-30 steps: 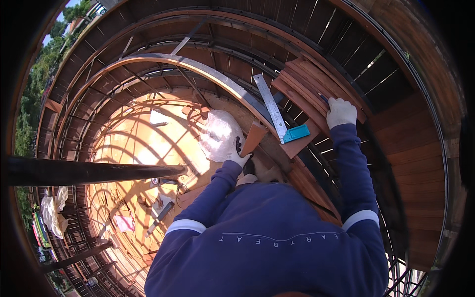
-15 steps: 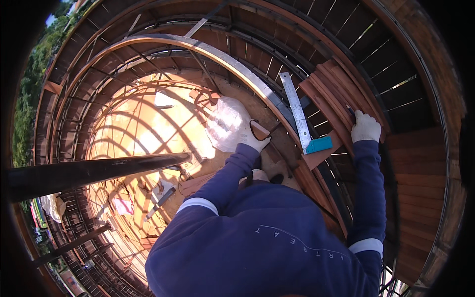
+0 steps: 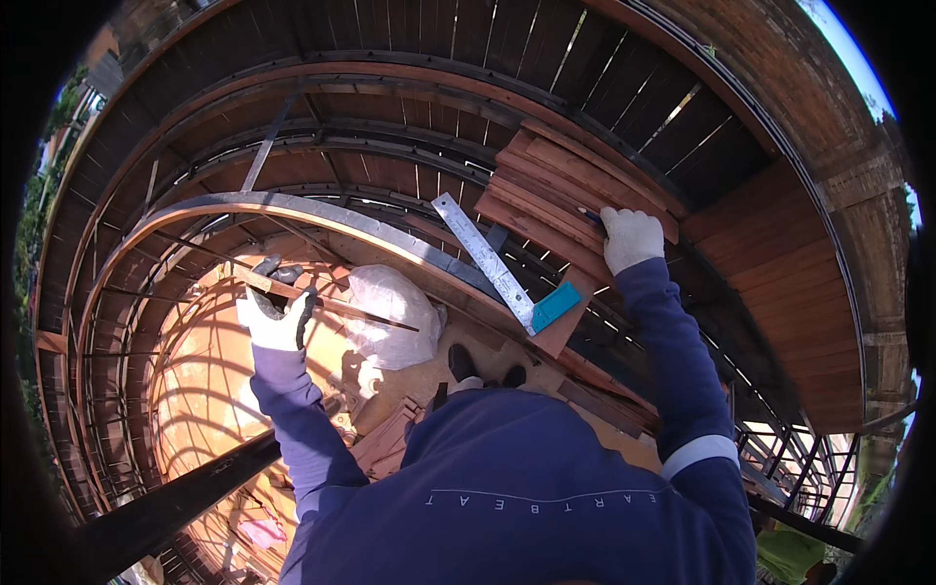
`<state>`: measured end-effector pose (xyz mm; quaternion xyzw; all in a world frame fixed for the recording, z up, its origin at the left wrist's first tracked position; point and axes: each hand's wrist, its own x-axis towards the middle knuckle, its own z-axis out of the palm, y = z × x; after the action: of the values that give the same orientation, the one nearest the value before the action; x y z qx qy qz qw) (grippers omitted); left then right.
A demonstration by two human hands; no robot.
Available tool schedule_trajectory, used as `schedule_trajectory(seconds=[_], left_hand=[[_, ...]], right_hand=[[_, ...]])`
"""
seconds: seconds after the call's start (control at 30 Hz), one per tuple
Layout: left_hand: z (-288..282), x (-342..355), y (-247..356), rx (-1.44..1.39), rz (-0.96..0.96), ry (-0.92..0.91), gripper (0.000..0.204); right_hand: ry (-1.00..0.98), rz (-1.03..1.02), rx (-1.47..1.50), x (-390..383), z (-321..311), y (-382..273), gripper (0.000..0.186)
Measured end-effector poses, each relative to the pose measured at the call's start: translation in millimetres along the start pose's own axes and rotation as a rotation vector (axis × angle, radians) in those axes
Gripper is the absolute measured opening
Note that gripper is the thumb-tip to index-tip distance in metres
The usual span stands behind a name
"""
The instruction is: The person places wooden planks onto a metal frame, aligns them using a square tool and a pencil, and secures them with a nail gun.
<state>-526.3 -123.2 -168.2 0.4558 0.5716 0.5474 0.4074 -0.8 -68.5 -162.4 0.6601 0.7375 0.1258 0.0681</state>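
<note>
My left hand, in a white glove with dark finger pads, is closed round a narrow wooden strip over the sunlit floor. The strip reaches right, past a clear plastic bag. My right hand, in a pale glove, holds a dark pencil. Under that hand lies a stack of reddish-brown boards. Left of the stack, a try square with a silver blade and teal handle lies across the curved metal rail. Its handle rests on a short wooden piece.
A curved metal rail runs between the floor and the slatted wooden wall. A dark post slants in at lower left. More boards lie on the floor beside my body. Fitted planks cover the right side.
My left hand has moved left, away from my body, and now carries the wooden strip. My right hand stays at the board stack with the pencil. The view has swung right.
</note>
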Motion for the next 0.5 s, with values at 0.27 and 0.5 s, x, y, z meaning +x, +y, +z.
schedule_trajectory(seconds=[0.27, 0.5], left_hand=[[52.7, 59.2, -271.6, 0.183, -0.075, -0.013, 0.087], [81.4, 75.9, -265.0, 0.518, -0.078, 0.032, 0.121]], right_hand=[[-0.055, 0.062, 0.085, -0.6, -10.0, -5.4, 0.022], [-0.093, 0.154, 0.096, -9.4, -19.1, -15.1, 0.024]])
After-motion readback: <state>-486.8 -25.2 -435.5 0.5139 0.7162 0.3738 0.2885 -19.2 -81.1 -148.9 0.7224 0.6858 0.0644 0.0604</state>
